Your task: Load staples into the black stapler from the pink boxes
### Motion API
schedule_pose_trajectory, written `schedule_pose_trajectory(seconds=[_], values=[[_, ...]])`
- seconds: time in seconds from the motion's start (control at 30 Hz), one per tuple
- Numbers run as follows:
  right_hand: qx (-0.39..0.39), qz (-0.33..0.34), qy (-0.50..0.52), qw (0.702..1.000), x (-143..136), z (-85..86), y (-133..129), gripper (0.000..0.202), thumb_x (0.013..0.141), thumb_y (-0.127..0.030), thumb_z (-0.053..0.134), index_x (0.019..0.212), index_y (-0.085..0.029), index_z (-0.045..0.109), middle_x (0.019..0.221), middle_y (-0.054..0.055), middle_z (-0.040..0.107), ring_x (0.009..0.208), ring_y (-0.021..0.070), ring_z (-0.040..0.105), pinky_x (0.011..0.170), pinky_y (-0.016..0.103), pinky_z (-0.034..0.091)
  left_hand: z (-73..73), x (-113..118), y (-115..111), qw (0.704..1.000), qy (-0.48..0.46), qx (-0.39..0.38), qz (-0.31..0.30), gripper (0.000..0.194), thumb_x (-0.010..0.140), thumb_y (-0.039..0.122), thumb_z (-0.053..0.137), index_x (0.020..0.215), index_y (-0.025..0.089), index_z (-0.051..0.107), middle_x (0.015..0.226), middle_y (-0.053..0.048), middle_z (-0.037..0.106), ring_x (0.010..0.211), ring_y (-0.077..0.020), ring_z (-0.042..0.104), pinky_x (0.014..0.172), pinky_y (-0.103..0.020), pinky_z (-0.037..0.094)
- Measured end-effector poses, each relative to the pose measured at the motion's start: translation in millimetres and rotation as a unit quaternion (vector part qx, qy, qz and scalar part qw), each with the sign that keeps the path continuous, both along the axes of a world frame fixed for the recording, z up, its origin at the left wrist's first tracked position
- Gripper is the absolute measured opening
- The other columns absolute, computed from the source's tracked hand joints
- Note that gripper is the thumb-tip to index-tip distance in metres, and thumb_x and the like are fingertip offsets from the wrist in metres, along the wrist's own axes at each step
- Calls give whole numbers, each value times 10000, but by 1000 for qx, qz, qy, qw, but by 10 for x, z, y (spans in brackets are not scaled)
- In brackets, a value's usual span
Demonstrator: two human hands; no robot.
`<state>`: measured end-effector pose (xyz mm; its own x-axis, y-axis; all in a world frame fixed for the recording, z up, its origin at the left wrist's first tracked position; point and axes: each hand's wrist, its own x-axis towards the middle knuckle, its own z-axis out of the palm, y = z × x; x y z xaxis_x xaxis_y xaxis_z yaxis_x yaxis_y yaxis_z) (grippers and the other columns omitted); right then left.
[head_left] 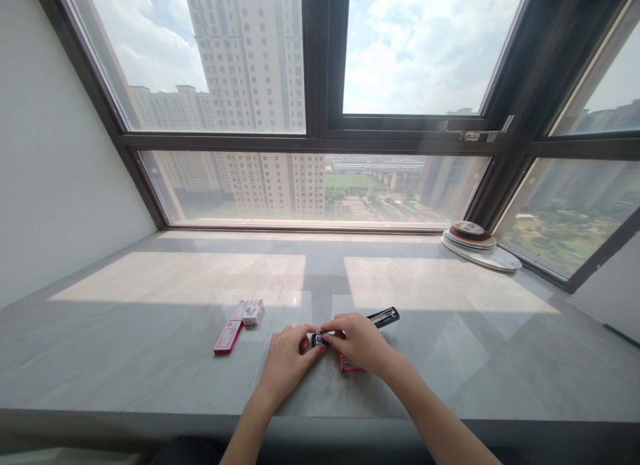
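A black stapler (pixel 384 317) lies on the stone sill, swung open, with its long metal channel showing to the right. At its left end is a small shiny metal part. Around that end, the thumb and forefinger of my left hand (pixel 289 357) are closed. My right hand (pixel 364 344) reaches over the stapler's middle, its fingertips pinched together at the same metal end. Whether they hold a small piece there I cannot make out. Under my right hand sits a red-and-white box (pixel 347 364), mostly hidden.
Left of my hands, a red staple box (pixel 228 337) touches a white-and-pink box (pixel 247 312). A stack of plates or round mats (pixel 473 242) stands in the far right corner. Windows with a dark frame (pixel 320 144) rise behind the sill (pixel 150 378), whose front edge is near me.
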<state>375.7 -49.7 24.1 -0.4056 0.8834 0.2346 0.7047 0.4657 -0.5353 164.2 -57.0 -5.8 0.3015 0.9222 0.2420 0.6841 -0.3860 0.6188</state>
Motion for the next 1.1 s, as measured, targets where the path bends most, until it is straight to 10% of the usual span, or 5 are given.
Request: schedule_pose_trajectory(seconds=[0.17,0.4,0.53,0.7,1.1], values=[[-1,-116,-29,993,161,83,-110,243,954,-378,578,896,-234,764,758,38,694,721,196,600,634,276,323,2,-3,5,1000,-1,-4,4,211,860,425,674,1045,329,711,748,30,636,796,-199,578,712,-294,301],[-93,-34,61,993,167,99,-408,323,950,-421,581,1213,-273,698,744,12,687,694,183,599,625,264,360,15,1,-7,1000,-3,-3,5,214,866,431,659,1041,320,713,761,21,644,806,-207,581,718,-300,313],[-161,-123,157,967,617,-137,-492,449,936,-605,532,953,-198,719,689,14,599,609,155,523,544,253,345,4,-6,-1,1000,-6,-14,6,237,863,441,656,1063,328,711,761,21,642,796,-206,584,729,-307,319],[-272,-150,293,904,1100,-213,-320,615,857,-686,596,1274,-235,576,733,-21,569,444,80,360,421,224,232,10,-3,-5,1000,-9,-16,2,266,870,465,624,1077,319,707,778,10,647,810,-209,589,752,-319,339],[-94,11,122,988,213,114,232,338,776,-510,770,873,-196,690,605,-79,411,571,92,358,545,234,250,3,-3,-20,1000,8,-3,7,259,866,467,636,1058,307,705,787,5,655,826,-219,591,739,-304,331]])
